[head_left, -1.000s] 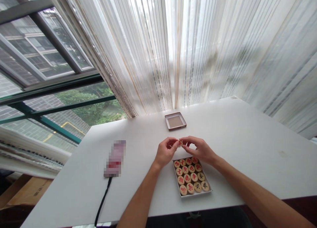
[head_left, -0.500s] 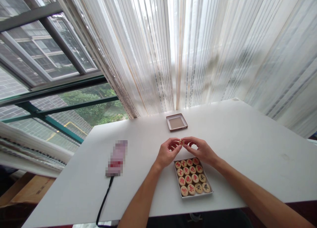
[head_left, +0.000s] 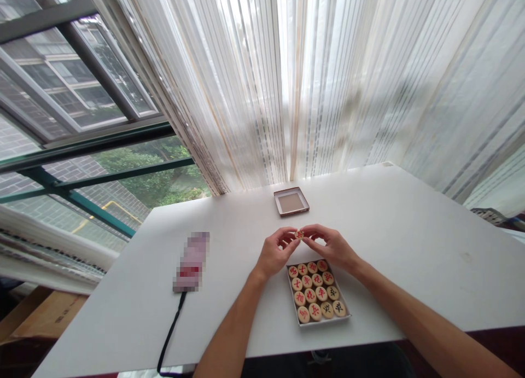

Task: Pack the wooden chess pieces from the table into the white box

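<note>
Between the fingertips of my left hand (head_left: 277,251) and my right hand (head_left: 327,248) is a round xiangqi piece (head_left: 299,234) with a red character facing me. Both hands pinch it from opposite sides, above the table and just beyond the open box (head_left: 324,321). Rows of pale wooden pieces fill that shallow white box, most with red characters, and a few with black ones (head_left: 327,310) at its near right corner. Farther back lies the box lid (head_left: 291,202), its inside turned up.
On the white table (head_left: 394,225), a blurred-out pinkish object (head_left: 192,260) lies to the left, with a black cable (head_left: 170,334) running off the near edge. Striped sheer curtains (head_left: 320,82) hang behind the table; a window stands at the left. A cardboard box (head_left: 45,315) sits low at the left.
The view has shifted slightly. Both hands keep their pinch on the xiangqi piece, which appears turned a little; the box and lid stay in place.
</note>
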The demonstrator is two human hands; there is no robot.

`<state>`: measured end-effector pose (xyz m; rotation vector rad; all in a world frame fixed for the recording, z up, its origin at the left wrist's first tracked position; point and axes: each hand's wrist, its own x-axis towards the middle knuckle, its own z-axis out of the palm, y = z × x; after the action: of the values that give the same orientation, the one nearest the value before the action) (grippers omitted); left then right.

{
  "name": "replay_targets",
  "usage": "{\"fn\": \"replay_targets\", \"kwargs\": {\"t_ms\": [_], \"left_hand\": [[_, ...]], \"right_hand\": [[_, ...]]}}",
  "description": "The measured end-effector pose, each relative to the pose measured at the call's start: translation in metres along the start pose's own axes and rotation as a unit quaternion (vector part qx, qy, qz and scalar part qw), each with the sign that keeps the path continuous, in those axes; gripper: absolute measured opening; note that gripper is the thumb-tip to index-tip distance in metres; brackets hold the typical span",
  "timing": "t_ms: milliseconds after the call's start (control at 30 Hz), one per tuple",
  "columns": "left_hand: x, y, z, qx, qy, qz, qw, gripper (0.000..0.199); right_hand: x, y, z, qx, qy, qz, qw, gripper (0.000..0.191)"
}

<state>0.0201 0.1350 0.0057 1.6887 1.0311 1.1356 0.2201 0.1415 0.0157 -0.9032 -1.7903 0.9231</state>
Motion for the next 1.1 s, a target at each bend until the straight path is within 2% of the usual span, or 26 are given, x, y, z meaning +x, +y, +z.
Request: {"fn": "replay_targets", "kwargs": {"t_ms": [233,1100], "left_hand": [[-0.0011,0.0004,-0.0010,0.002,-0.001,-0.005,1.000,0.035],[-0.0017,-0.0003,-0.0028,0.039,-0.003,0.018,0.999,0.027]], "right_hand": [[-0.0017,0.0033,0.0016,0.013,0.017,-0.005,1.000,0.022],[-0.0014,0.0049,0.0008,-0.011,0.002,0.003,1.000,0.016]]}}
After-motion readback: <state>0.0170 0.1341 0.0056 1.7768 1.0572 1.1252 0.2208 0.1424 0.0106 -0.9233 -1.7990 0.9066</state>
